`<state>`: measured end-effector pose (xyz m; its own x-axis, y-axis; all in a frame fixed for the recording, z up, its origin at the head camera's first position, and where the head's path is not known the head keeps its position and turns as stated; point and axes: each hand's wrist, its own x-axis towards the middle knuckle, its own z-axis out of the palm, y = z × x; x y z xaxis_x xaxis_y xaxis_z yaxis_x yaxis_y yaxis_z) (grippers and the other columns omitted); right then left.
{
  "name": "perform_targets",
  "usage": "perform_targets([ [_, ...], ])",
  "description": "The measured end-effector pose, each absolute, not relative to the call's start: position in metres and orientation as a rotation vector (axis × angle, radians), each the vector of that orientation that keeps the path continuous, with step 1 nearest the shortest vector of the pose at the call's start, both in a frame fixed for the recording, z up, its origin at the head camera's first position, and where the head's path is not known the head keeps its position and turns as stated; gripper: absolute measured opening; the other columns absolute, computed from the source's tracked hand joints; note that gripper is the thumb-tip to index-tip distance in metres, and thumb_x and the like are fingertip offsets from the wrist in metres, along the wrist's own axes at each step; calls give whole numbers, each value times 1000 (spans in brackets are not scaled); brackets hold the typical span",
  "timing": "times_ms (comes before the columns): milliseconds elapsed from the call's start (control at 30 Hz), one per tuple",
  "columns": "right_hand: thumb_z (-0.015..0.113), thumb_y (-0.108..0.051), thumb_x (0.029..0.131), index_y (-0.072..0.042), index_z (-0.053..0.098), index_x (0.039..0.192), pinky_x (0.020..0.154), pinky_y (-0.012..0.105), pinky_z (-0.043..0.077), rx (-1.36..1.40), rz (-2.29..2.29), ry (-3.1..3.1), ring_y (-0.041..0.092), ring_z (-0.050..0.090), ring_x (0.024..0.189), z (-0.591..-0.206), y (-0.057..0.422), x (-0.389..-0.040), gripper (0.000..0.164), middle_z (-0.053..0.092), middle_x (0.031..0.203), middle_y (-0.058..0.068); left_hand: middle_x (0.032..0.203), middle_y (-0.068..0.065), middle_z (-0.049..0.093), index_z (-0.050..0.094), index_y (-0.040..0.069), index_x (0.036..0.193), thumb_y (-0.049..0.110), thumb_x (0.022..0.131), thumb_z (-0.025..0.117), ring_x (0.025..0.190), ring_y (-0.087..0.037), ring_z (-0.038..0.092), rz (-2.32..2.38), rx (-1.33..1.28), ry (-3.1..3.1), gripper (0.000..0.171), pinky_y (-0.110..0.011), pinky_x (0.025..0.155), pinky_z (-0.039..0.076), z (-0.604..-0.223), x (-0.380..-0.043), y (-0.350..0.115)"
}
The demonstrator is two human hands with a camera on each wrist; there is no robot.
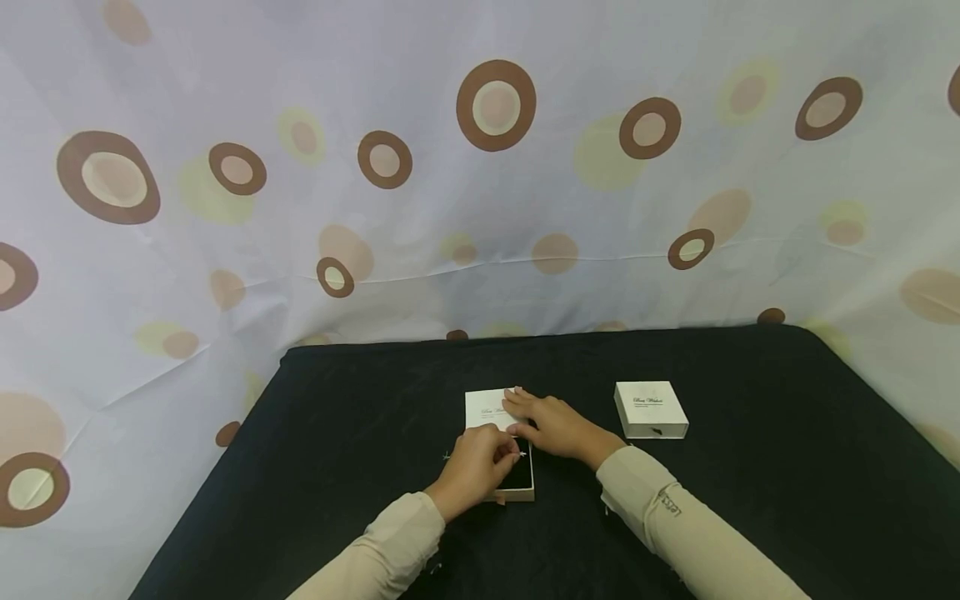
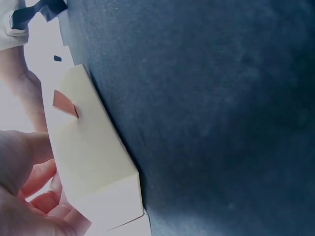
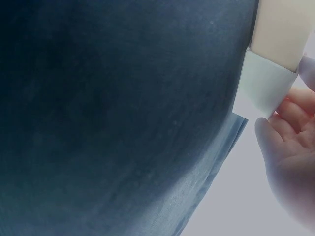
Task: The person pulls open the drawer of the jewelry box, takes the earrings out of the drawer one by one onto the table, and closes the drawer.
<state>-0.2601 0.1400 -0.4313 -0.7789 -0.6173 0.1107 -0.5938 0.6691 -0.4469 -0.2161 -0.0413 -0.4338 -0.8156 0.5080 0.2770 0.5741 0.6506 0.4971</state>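
A white box with dark script on its sleeve (image 1: pixel 483 407) lies mid-table, its cream drawer (image 1: pixel 517 495) pulled out toward me, showing a black lining. My left hand (image 1: pixel 474 468) is over the drawer, thumb and index finger pinching a small shiny item (image 1: pixel 522 454) whose kind is too small to tell. My right hand (image 1: pixel 557 427) rests on the sleeve, its fingers extended across the top and right edge. An orange pull tab (image 2: pixel 65 104) sticks out of the drawer's front in the left wrist view. Against the sleeve (image 3: pixel 266 86), the right fingers show in the right wrist view.
A second white box (image 1: pixel 651 408), closed, with a dark tab on its front, stands to the right. Black cloth (image 1: pixel 360 417) covers the table. A patterned curtain (image 1: pixel 420 225) hangs behind. A tiny pale thing (image 1: pixel 446 456) shows left of my left hand.
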Motion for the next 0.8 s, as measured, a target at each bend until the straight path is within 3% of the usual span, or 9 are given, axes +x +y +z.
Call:
perform_targets([
  [800, 53, -25, 98, 2, 43, 140, 107, 55, 33, -1058, -741, 2805, 36, 30, 139, -431, 141, -261, 51, 35, 149, 19, 81, 2, 62, 74, 8, 90, 12, 88, 70, 68, -3, 56, -929, -880, -2614, 6, -18, 62, 48, -419, -210, -56],
])
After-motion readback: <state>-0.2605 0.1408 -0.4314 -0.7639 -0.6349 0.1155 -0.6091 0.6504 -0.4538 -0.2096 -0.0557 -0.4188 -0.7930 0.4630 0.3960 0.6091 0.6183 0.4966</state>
